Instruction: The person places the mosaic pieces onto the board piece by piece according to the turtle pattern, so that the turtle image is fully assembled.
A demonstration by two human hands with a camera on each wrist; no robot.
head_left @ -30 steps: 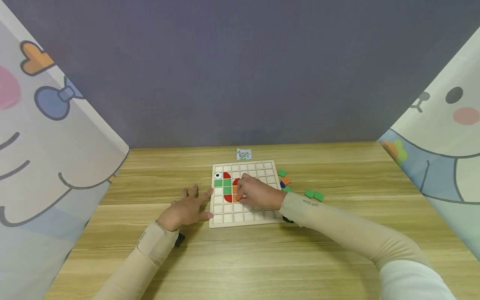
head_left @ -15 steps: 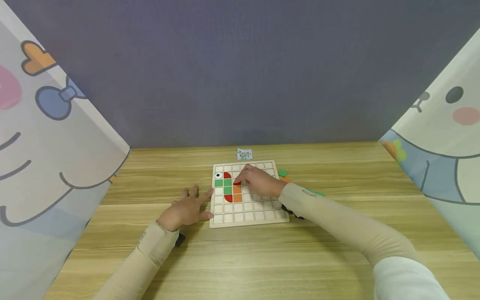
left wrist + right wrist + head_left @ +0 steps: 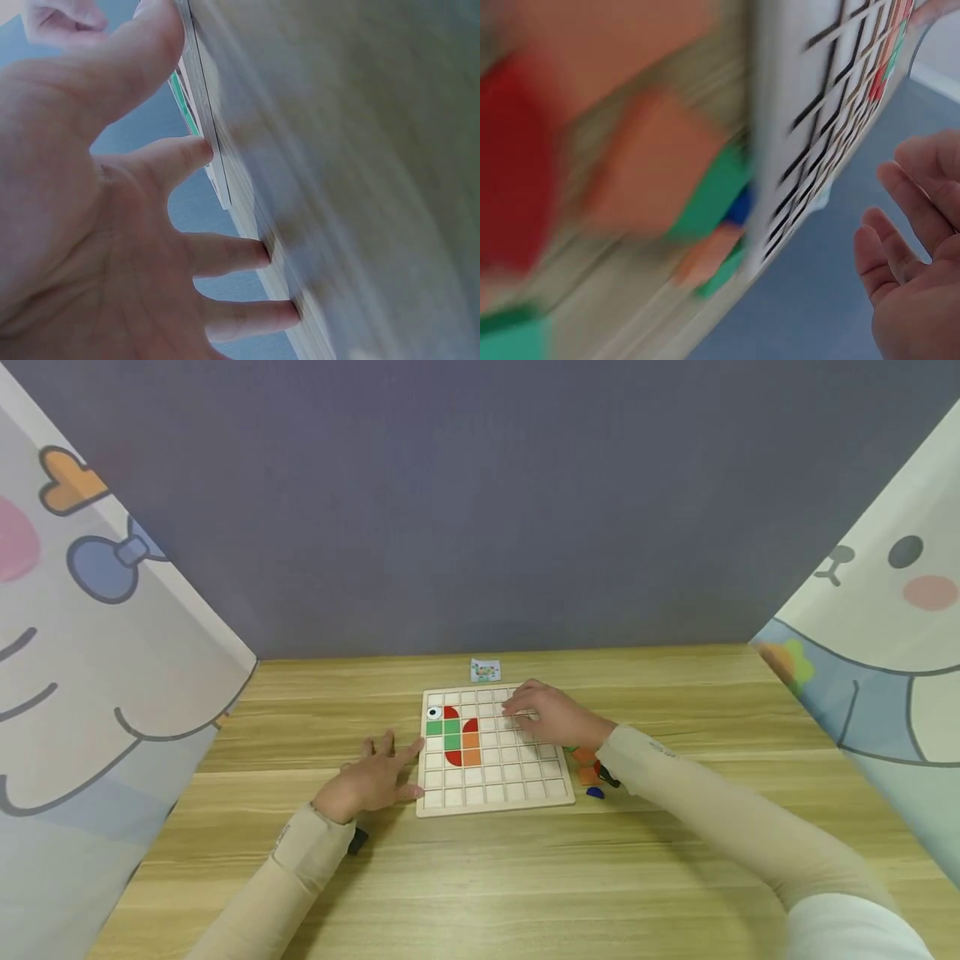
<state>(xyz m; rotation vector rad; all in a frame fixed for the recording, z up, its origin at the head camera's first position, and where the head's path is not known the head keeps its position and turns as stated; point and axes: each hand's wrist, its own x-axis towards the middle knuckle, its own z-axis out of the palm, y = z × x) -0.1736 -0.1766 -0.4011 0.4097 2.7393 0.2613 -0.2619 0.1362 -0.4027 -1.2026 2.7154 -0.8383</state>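
Note:
A wooden grid board lies on the table, its left columns filled with coloured tiles. An eye tile sits top left, with green tiles, red curved tiles and orange tiles beside and below it. My left hand rests spread on the table, thumb and index fingertip at the board's left edge. My right hand hovers over the board's upper right part, fingers loosely bent and holding nothing; the right wrist view shows its palm bare.
Loose orange tiles and a blue curved tile lie right of the board, partly hidden by my right forearm. More loose pieces, such as a red tile, show in the right wrist view. A small picture card lies behind the board.
My right hand has left the orange and red tiles and moved right across the board, uncovering the red curved tile above the orange ones. The left hand has stayed put.

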